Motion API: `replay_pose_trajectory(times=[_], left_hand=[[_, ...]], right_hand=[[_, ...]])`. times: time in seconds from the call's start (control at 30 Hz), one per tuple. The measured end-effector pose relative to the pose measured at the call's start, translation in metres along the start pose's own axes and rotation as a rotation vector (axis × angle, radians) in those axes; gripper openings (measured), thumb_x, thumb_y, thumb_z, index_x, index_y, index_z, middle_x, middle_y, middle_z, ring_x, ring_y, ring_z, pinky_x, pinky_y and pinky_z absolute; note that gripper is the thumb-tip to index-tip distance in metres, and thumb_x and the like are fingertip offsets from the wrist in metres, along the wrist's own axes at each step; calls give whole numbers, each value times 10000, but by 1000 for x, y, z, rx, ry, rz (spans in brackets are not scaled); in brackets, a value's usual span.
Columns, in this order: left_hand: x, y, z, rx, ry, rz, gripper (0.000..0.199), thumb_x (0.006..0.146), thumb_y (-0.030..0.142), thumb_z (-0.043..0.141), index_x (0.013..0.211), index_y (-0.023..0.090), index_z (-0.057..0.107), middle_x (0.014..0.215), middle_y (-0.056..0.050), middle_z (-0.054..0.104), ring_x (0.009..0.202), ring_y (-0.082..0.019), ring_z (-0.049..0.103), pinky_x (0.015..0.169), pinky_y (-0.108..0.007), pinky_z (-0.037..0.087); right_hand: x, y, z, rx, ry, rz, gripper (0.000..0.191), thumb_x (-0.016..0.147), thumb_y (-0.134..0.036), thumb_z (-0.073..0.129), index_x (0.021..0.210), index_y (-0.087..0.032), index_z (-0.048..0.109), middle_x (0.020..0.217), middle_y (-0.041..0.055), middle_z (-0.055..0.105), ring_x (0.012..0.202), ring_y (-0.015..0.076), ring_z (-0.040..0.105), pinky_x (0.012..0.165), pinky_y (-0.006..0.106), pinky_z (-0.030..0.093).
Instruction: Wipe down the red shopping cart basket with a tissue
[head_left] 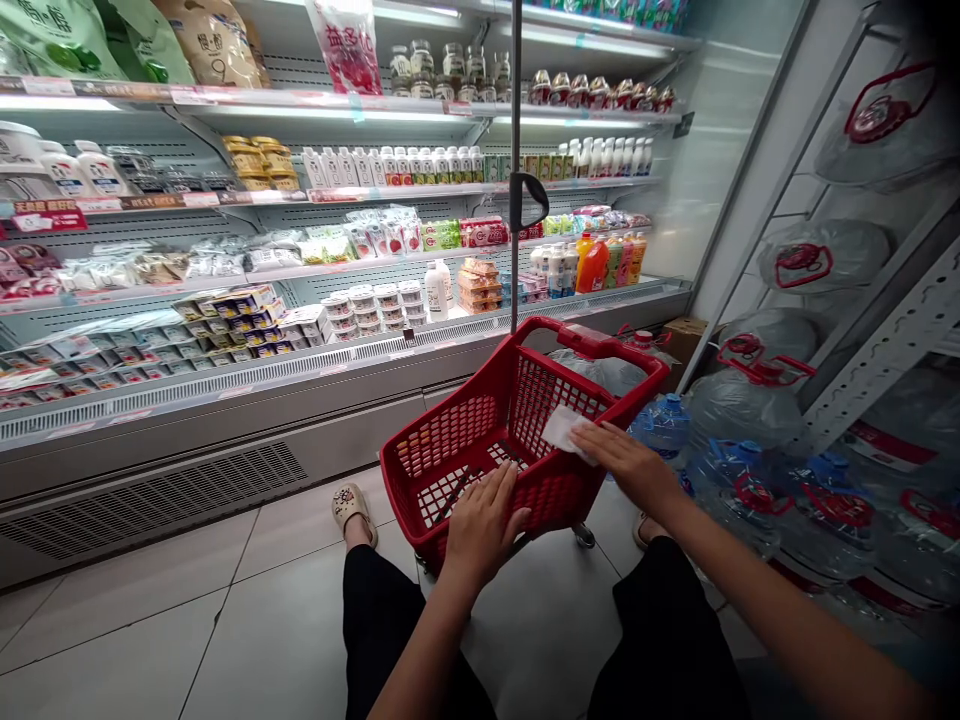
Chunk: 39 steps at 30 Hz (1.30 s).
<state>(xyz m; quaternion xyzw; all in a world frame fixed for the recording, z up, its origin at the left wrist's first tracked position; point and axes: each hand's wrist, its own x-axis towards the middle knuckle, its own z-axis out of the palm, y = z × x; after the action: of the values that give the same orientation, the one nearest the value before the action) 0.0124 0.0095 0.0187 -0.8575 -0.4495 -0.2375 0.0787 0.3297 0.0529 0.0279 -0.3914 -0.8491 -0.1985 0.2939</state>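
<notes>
A red plastic shopping basket cart (457,425) with lattice sides and small wheels stands on the floor between my legs. My right hand (615,455) presses a folded white cloth or tissue (564,430) against the near rim, toward the handle end; its exact material I cannot make out. My left hand (484,515) rests on the same near rim farther left, fingers stretched out and thumb apart. Inside the basket the grid floor shows, with a dark strip lying along it. The basket's red handle (592,342) rises at the back right.
An open refrigerated display (360,350) with yogurt tubs, bottles and packs runs along the back. A grey pole (516,140) with a black grip stands behind the basket. Large water bottles (742,480) crowd the right side beside a metal rack (885,350). Pale tiles (300,620) cover the floor.
</notes>
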Motion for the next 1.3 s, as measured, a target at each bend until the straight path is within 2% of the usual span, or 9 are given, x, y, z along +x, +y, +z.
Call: replay_pose_trajectory(times=[0.13,0.23,0.53,0.67,0.83,0.93,1.1,1.17,1.3], left_hand=[[0,4,3,11,6,-19,609,1081,461,446,1631,242,305,1600,-66,497,1415,-261,541,1134,-453,489],[3,8,6,8,10,-39,615,1076,468,453,1627,233,315,1603,-71,493,1416,-266,540,1134,-467,489],[8,10,13,3,8,-69,579,1068,487,455,1564,190,419,1542,-122,560,1404,-282,549,1142,-482,469],[5,7,12,30,13,-68,593,1066,481,460,1577,188,395,1546,-122,557,1416,-269,537,1146,-462,468],[7,11,15,22,28,-74,628,1069,486,447,1620,215,314,1587,-100,512,1421,-266,531,1144,-463,469],[13,18,21,14,21,-99,658,1064,504,450,1623,191,303,1593,-127,498,1409,-290,542,1126,-482,485],[22,24,27,8,29,-58,750,1051,513,470,1636,108,234,1625,-186,435,1462,-298,484,1148,-447,473],[19,19,23,5,4,-21,732,1055,493,465,1636,113,232,1627,-183,432,1468,-284,479,1150,-428,473],[1,-7,7,12,-72,12,610,1074,373,438,1639,229,261,1630,-105,450,1436,-259,521,1158,-454,460]], right_hand=[[-7,50,-18,-111,73,151,710,985,4,312,1613,-322,368,1581,3,519,1441,194,511,1262,472,378],[-9,52,-14,-137,104,247,726,966,9,308,1619,-304,360,1585,15,512,1469,217,476,1266,495,367],[8,-68,38,69,-12,15,756,963,-7,373,1654,-288,252,1595,15,491,1453,201,495,1226,449,436],[9,-41,23,62,-45,-61,762,966,7,357,1649,-316,260,1588,-8,499,1450,186,497,1231,443,425],[1,13,12,-47,51,123,755,958,24,319,1634,-313,318,1590,17,499,1454,216,494,1239,498,399],[4,-8,30,-29,82,155,752,942,32,335,1625,-282,352,1557,42,542,1437,226,517,1227,491,423],[13,-64,58,118,30,24,725,963,-42,448,1642,-254,306,1590,49,502,1455,226,494,1217,457,447],[14,-57,56,140,7,-12,719,981,-48,420,1647,-283,284,1591,30,499,1459,207,488,1230,459,427],[12,-4,47,123,9,60,734,975,-10,319,1633,-337,312,1584,0,507,1453,183,491,1251,476,385]])
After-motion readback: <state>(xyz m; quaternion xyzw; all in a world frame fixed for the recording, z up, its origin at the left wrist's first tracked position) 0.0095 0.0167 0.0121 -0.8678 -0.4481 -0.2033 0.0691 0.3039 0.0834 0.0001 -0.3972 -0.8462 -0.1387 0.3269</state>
